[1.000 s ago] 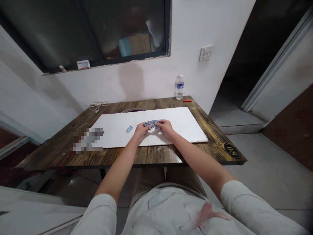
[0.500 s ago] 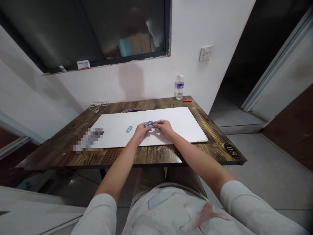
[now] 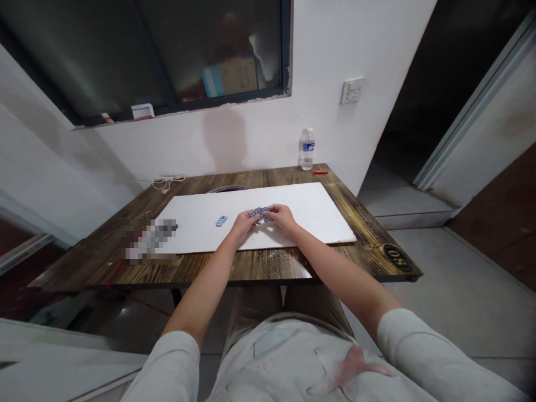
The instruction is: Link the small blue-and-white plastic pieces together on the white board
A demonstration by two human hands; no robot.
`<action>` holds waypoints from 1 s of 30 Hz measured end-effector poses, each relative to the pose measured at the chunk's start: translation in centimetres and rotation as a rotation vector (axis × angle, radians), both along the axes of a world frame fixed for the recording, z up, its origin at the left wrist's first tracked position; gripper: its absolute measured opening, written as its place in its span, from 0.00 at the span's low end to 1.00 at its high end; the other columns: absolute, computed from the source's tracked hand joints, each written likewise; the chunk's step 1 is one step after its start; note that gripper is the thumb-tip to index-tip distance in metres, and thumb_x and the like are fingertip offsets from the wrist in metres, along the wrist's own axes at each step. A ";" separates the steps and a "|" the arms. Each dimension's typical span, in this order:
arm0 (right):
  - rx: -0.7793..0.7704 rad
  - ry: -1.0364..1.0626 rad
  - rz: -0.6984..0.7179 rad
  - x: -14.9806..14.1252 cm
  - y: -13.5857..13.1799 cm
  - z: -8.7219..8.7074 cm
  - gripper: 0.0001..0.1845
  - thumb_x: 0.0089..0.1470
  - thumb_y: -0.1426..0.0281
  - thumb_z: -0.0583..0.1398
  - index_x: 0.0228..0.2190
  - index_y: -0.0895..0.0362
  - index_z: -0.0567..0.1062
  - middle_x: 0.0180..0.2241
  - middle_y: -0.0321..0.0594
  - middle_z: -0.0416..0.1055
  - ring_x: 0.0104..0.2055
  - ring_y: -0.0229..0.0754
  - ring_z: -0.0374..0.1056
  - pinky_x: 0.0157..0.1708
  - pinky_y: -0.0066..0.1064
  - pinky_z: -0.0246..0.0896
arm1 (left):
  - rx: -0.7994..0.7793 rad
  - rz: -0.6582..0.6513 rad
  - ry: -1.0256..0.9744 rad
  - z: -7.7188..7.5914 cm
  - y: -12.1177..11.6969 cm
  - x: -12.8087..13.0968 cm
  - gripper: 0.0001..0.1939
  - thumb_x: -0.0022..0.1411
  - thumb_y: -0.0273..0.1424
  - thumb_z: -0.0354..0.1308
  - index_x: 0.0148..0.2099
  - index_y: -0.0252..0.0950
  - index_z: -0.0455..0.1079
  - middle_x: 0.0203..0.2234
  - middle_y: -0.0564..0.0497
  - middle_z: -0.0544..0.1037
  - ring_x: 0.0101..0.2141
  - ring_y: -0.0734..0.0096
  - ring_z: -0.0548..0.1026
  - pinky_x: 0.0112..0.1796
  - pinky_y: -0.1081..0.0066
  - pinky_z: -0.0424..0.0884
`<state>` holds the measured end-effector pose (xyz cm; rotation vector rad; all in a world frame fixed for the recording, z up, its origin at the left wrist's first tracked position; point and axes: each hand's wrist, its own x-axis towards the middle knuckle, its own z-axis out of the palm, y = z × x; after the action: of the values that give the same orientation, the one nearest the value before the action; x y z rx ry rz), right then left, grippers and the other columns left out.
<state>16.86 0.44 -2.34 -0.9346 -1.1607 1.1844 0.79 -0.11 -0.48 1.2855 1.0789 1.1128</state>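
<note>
Crosswise, a blue-and-white strip (image 3: 259,213) spans left hand (image 3: 242,226) and right hand (image 3: 283,219).

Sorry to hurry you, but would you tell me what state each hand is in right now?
Left hand: closed, holding the small blue-and-white pieces at their left end.
Right hand: closed, holding the same pieces at their right end.

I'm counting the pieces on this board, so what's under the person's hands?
The left hand and right hand pinch small blue-and-white pieces over the white board. Anything directly beneath the palms is covered and cannot be seen.
</note>
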 end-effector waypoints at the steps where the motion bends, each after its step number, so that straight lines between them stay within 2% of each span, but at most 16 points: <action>1: 0.004 -0.022 -0.005 0.0 -0.1 0.0 0.14 0.35 0.64 0.71 0.27 0.58 0.79 0.23 0.37 0.75 0.25 0.37 0.66 0.27 0.30 0.62 | -0.008 -0.011 -0.011 0.0 -0.1 0.1 0.16 0.45 0.36 0.71 0.34 0.32 0.75 0.23 0.50 0.76 0.21 0.78 0.68 0.22 0.77 0.59; 6: 0.021 -0.072 -0.008 0.1 -0.4 0.4 0.14 0.35 0.64 0.71 0.26 0.58 0.79 0.22 0.37 0.75 0.24 0.37 0.66 0.27 0.29 0.62 | 0.001 -0.018 -0.006 0.1 -0.3 0.3 0.19 0.44 0.38 0.73 0.35 0.32 0.76 0.22 0.51 0.75 0.21 0.78 0.67 0.22 0.77 0.59; 9: 0.034 -0.022 -0.012 0.2 -0.4 0.7 0.15 0.35 0.63 0.71 0.26 0.58 0.79 0.22 0.37 0.75 0.24 0.37 0.67 0.26 0.29 0.62 | 0.027 0.017 -0.013 0.3 -0.3 0.4 0.17 0.44 0.36 0.73 0.33 0.32 0.75 0.19 0.52 0.74 0.20 0.78 0.66 0.21 0.77 0.58; 12: -0.001 0.036 -0.022 0.6 -0.2 1.1 0.17 0.34 0.63 0.72 0.27 0.58 0.78 0.23 0.38 0.76 0.24 0.38 0.69 0.26 0.30 0.63 | 0.013 0.073 -0.040 0.9 -0.3 0.4 0.14 0.47 0.34 0.71 0.34 0.32 0.74 0.21 0.51 0.76 0.20 0.78 0.68 0.20 0.78 0.57; 16: -0.060 0.109 -0.053 1.1 0.0 1.5 0.17 0.33 0.64 0.72 0.27 0.59 0.78 0.24 0.39 0.77 0.24 0.38 0.70 0.27 0.29 0.63 | -0.112 0.122 -0.230 1.9 -0.4 0.6 0.12 0.51 0.31 0.67 0.38 0.34 0.70 0.28 0.48 0.79 0.24 0.75 0.74 0.21 0.79 0.60; 21: -0.088 0.166 -0.060 1.4 0.1 1.7 0.17 0.32 0.65 0.72 0.28 0.59 0.78 0.25 0.38 0.77 0.24 0.37 0.71 0.27 0.28 0.63 | -0.233 0.233 -0.478 3.0 -0.3 0.7 0.08 0.56 0.28 0.63 0.35 0.35 0.65 0.28 0.48 0.78 0.27 0.75 0.77 0.23 0.80 0.64; 25: -0.091 0.168 -0.065 1.6 0.3 1.8 0.18 0.32 0.64 0.73 0.28 0.59 0.78 0.25 0.39 0.77 0.24 0.37 0.71 0.27 0.28 0.63 | -0.269 0.220 -0.418 3.9 0.5 0.4 0.06 0.55 0.23 0.61 0.32 0.34 0.66 0.26 0.49 0.76 0.24 0.80 0.72 0.22 0.81 0.62; 27: -0.091 0.167 -0.075 1.7 0.5 1.7 0.19 0.33 0.63 0.73 0.28 0.59 0.78 0.26 0.39 0.78 0.25 0.37 0.72 0.28 0.28 0.63 | -0.275 0.186 -0.361 4.4 0.9 0.2 0.04 0.54 0.22 0.60 0.31 0.33 0.68 0.25 0.47 0.76 0.24 0.78 0.72 0.21 0.80 0.61; 30: -0.091 0.185 -0.091 1.8 0.8 1.6 0.19 0.32 0.62 0.72 0.28 0.58 0.78 0.26 0.40 0.78 0.25 0.37 0.72 0.27 0.27 0.64 | -0.217 0.117 -0.225 5.3 1.4 0.1 0.06 0.50 0.23 0.64 0.30 0.33 0.69 0.28 0.44 0.79 0.29 0.71 0.76 0.24 0.78 0.62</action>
<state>18.69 1.27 -0.69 -0.9160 -0.9145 1.2308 0.90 1.33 4.77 0.9134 1.0827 1.1621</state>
